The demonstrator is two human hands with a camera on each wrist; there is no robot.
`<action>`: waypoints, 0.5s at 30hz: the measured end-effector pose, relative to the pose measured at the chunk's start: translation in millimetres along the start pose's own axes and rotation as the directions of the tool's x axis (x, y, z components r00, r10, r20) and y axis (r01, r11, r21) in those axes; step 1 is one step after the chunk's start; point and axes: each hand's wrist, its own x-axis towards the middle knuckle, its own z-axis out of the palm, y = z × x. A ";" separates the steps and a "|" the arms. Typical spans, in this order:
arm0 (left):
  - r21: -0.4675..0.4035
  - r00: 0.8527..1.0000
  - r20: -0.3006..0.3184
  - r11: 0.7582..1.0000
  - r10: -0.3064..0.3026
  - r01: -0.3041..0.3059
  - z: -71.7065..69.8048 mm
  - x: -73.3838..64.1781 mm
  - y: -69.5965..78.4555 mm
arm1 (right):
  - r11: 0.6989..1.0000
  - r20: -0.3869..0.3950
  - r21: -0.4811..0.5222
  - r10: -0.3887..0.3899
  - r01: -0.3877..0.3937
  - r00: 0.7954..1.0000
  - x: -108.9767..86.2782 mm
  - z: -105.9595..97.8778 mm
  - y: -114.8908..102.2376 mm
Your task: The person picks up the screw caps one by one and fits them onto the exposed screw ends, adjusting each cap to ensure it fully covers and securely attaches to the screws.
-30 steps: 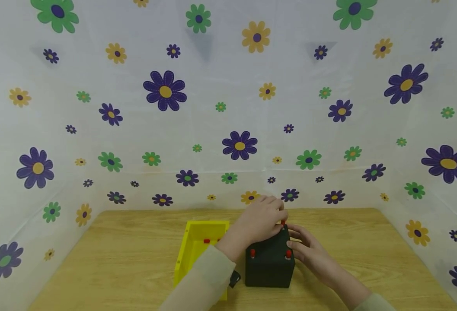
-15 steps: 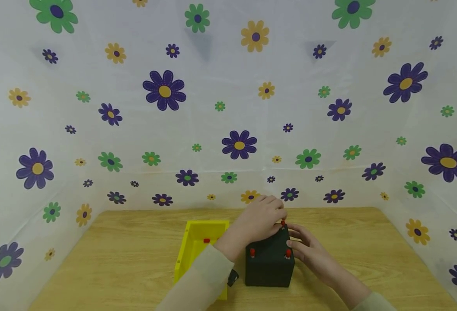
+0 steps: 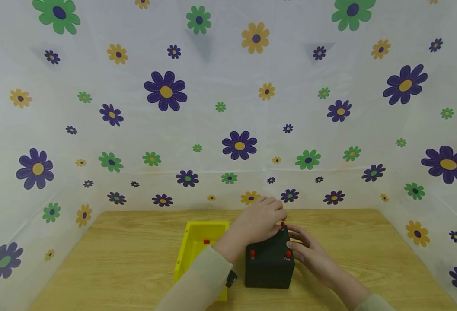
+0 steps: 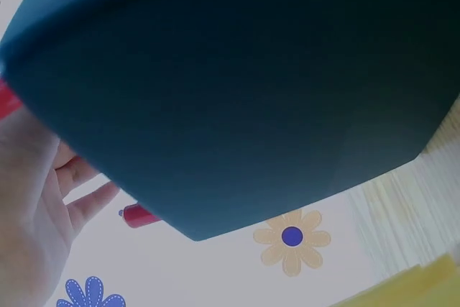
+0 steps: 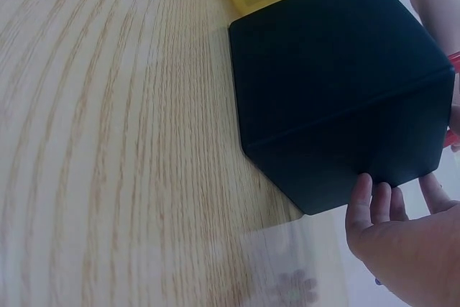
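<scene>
A black box (image 3: pixel 269 270) stands on the table with red knobs at the visible corners of its top. My left hand (image 3: pixel 257 220) reaches across the top, its curled fingers pinching the red knob (image 3: pixel 282 225) at the far right corner. My wrist hides the far left corner in the head view. At the near corners stand a left red knob (image 3: pixel 252 254) and a right red knob (image 3: pixel 288 255). My right hand (image 3: pixel 315 255) rests against the box's right side, fingers nearly straight and thumb by the upper edge. Those fingertips (image 5: pixel 365 179) touch the dark side face in the right wrist view.
Left of the box lies a yellow tray (image 3: pixel 179 259), partly covered by my left forearm, with a small red piece (image 3: pixel 206 242) inside. A small black object (image 3: pixel 231 278) shows beside my left sleeve. A flowered white sheet (image 3: pixel 197 129) encloses the wooden table (image 3: pixel 127 259) behind and at the sides.
My left forearm has shifted very slightly to the left, with the fingers still at the far right knob. The box, tray and right hand keep their places.
</scene>
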 end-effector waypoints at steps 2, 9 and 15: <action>-0.004 1.000 -0.007 1.000 -0.007 0.007 -0.2 -1.5 -1.0 | 1.000 0.002 0.001 0.003 -0.003 1.000 0.0 0.2 -0.5; -0.003 1.000 -0.006 1.000 -0.012 0.012 -7.7 -4.9 1.2 | 1.000 0.000 0.001 0.013 -0.013 1.000 -1.1 0.0 -1.4; 0.017 1.000 0.006 1.000 -0.014 0.014 -12.2 -8.2 6.0 | 1.000 0.000 -0.001 0.010 -0.010 1.000 -1.9 -0.3 -0.1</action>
